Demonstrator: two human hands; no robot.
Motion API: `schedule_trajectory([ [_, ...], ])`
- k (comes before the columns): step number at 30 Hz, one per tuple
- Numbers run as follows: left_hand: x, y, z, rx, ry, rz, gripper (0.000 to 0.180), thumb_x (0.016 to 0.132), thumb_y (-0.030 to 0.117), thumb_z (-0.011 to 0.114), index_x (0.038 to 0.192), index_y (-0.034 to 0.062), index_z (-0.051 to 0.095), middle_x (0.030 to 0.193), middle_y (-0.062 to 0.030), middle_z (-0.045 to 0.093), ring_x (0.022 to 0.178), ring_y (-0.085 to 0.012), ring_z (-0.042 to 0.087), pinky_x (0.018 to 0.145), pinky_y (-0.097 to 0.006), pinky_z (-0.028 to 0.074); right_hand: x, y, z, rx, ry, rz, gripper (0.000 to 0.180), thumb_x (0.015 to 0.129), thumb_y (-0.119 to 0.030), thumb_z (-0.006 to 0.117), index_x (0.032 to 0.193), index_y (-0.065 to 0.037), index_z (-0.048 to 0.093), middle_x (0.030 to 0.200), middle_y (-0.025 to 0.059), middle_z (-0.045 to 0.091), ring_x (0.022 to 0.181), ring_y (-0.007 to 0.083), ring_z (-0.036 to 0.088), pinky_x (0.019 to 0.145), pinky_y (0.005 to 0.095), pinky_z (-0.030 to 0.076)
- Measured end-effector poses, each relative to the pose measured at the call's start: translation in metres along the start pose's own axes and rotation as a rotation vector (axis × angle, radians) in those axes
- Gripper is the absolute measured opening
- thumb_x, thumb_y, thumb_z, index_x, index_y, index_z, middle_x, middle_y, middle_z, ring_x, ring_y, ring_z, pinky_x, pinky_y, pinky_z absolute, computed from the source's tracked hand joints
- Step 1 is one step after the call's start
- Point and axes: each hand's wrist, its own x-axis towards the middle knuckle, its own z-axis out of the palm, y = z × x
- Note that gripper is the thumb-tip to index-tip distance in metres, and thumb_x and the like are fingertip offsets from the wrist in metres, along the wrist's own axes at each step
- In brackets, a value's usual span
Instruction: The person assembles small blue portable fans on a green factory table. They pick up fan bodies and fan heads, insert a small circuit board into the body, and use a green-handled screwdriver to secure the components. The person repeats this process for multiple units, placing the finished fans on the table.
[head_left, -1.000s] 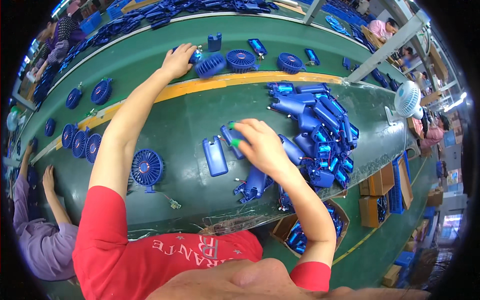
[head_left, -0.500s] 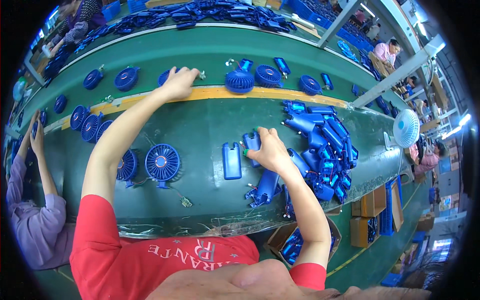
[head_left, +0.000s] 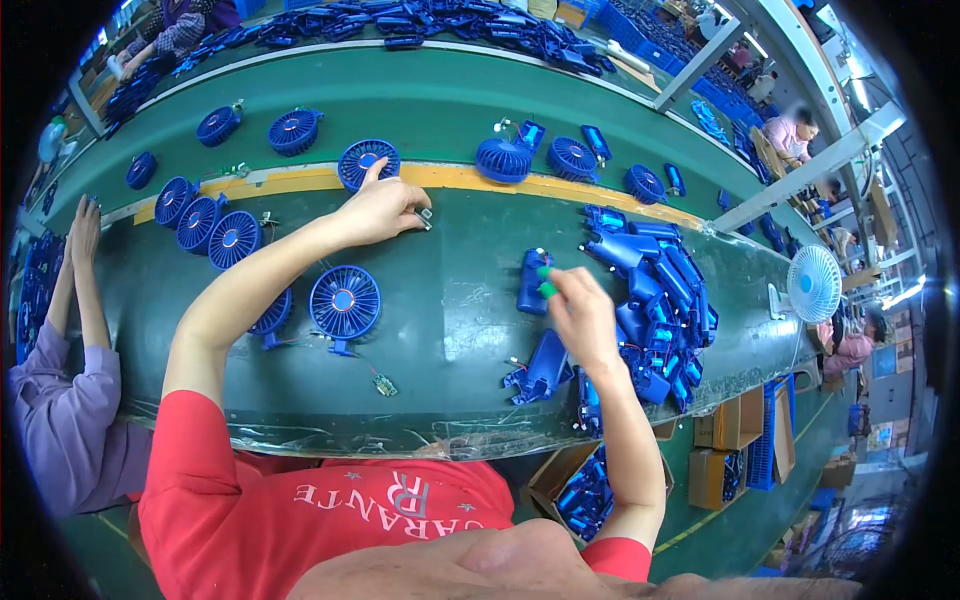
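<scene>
My left hand (head_left: 385, 208) is closed at the near edge of a round blue fan head (head_left: 366, 160), which lies across the yellow strip. One finger extends over its grille, and a small circuit board (head_left: 426, 217) shows beside the curled fingers. Green covers tip the thumb and finger of my right hand (head_left: 582, 315). They pinch the right side of a blue handle housing (head_left: 532, 284) with a thin wire at its top. Closer to me lies another blue housing (head_left: 543, 368). A fan head (head_left: 345, 302) with a wired circuit board (head_left: 384, 384) rests left of centre.
A heap of blue housings (head_left: 655, 300) covers the bench's right side. Several fan heads (head_left: 200, 222) line the left, and more stand along the green conveyor (head_left: 430, 110). A white fan (head_left: 813, 283) is at the right end. At far left are a co-worker's hands (head_left: 84, 235).
The view has shifted. My left hand has drawn the fan head and its circuit board nearer. The housing that lay apart, left of my right hand, no longer shows there.
</scene>
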Motion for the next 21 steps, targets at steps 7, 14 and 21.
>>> schedule_trajectory([
  [7, -0.004, 0.032, -0.003, -0.011, 0.145, 0.085, 0.025, 0.077, 0.014, 0.073, 0.098, 0.0066, 0.06, 0.092, -0.0071, 0.06, 0.102, -0.0232, 0.053, 0.096, -0.049, 0.031, 0.004, 0.039, -0.022, -0.051, 0.126, 0.218, 0.026, 0.081, -0.007, 0.066, 0.105, 0.003, 0.063, 0.099, 0.0169, 0.062, 0.089, 0.0306, 0.061, 0.079, 0.038, 0.049],
  [14, -0.007, 0.055, 0.0, -0.518, 0.05, -0.039, 0.028, 0.079, 0.001, 0.067, 0.103, 0.0017, 0.051, 0.073, -0.0061, 0.056, 0.067, -0.0138, 0.055, 0.062, -0.03, 0.044, 0.039, 0.029, 0.018, 0.058, -0.095, 0.319, 0.025, 0.082, -0.02, 0.067, 0.097, 0.0, 0.069, 0.088, 0.0171, 0.068, 0.086, 0.0339, 0.063, 0.081, 0.0412, 0.048],
  [21, -0.014, 0.068, -0.005, -1.117, -0.222, -0.15, 0.03, 0.085, 0.008, 0.069, 0.113, -0.0013, 0.061, 0.091, -0.0036, 0.065, 0.081, -0.009, 0.06, 0.077, -0.025, 0.05, 0.025, 0.006, 0.013, 0.692, -0.105, 0.485, 0.017, 0.089, -0.012, 0.065, 0.1, 0.001, 0.069, 0.083, 0.0015, 0.068, 0.073, 0.0063, 0.059, 0.065, 0.0224, 0.047],
])
